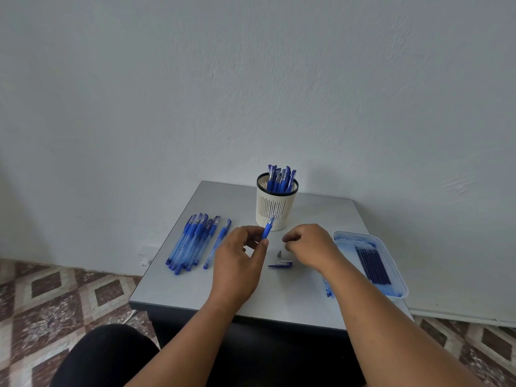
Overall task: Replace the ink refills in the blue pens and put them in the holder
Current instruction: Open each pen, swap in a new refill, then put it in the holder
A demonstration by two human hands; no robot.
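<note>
The left hand [237, 263] pinches an uncapped blue pen [267, 229], tip raised toward the slotted holder [275, 208], which contains several capped pens. The right hand [308, 244] hovers with fingers curled; whether it holds anything cannot be determined. A pen cap [280, 264] and a small tip piece [279, 254] lie on the tabletop [195, 289] between the hands. A pile of pens [191, 241] lies left; a tray [396, 263] of refills [372, 265] sits right.

Single head view, looking forward-down, close over table [195, 291], facing wall [251, 79].
</note>
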